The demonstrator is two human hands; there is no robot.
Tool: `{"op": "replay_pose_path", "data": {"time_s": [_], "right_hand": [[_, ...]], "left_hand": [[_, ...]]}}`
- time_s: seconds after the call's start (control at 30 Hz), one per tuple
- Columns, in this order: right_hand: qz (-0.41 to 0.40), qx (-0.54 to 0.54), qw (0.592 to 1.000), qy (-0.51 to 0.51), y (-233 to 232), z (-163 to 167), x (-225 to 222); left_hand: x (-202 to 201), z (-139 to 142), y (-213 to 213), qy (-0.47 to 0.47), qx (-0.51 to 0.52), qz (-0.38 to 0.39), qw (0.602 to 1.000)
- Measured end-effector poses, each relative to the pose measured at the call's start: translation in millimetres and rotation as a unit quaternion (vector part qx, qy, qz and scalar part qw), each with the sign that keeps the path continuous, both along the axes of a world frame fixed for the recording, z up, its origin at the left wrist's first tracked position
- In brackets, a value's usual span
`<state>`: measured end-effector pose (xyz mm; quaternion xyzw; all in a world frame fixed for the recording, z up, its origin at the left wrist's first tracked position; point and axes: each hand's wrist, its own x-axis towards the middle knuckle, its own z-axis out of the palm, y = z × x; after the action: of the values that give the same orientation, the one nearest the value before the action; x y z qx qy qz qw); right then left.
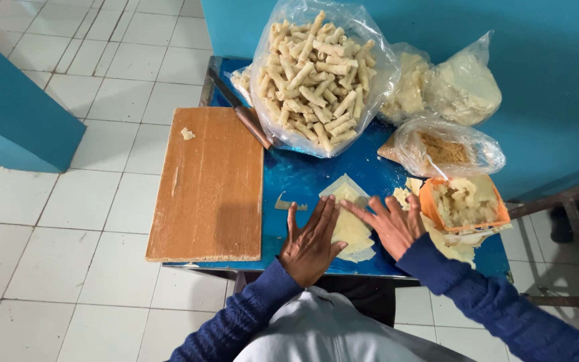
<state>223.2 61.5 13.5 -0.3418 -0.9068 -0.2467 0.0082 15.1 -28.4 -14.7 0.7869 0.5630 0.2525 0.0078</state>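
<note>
My left hand [311, 243] lies flat and open, fingers spread, on the left edge of a pale sheet of dough [351, 224] that sits low in the middle of the frame on the blue table [303, 177]. My right hand [393, 224] is open too, its fingers stretched out and pressing on the right side of the same sheet, so the dough lies between my two palms. Just right of my right hand stands an orange tub [465, 204] with pale filling in it, touching a pile of more dough sheets. In the upper middle of the frame a big clear bag [316, 77] is packed with finished rolls, and smaller bags [447, 100] lie to its right. A wooden board [209, 184] fills the left part of the table, with a knife [239, 108] lying at its upper right corner. A small scrap of dough [291, 203] lies just above my left hand.
</note>
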Motion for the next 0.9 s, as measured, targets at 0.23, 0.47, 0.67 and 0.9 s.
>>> {"op": "replay_pose_path", "data": {"time_s": [0.23,0.47,0.67,0.9], "right_hand": [[-0.034,-0.004,0.999,-0.005,25.1,26.5,-28.0],[-0.036,0.002,0.998,0.045,39.1,48.4,-44.0],[-0.083,-0.089,0.955,0.272,60.3,87.9,12.4],[-0.150,-0.122,0.947,0.255,71.5,91.8,67.5]], "left_hand": [[-0.4,3.3,0.1,-0.002,-0.002,0.001,1.000],[1.6,7.2,1.9,-0.031,-0.019,0.006,0.999],[2.7,1.4,15.2,-0.086,-0.016,0.015,0.996],[1.9,-1.0,11.9,-0.086,0.078,0.030,0.993]]}}
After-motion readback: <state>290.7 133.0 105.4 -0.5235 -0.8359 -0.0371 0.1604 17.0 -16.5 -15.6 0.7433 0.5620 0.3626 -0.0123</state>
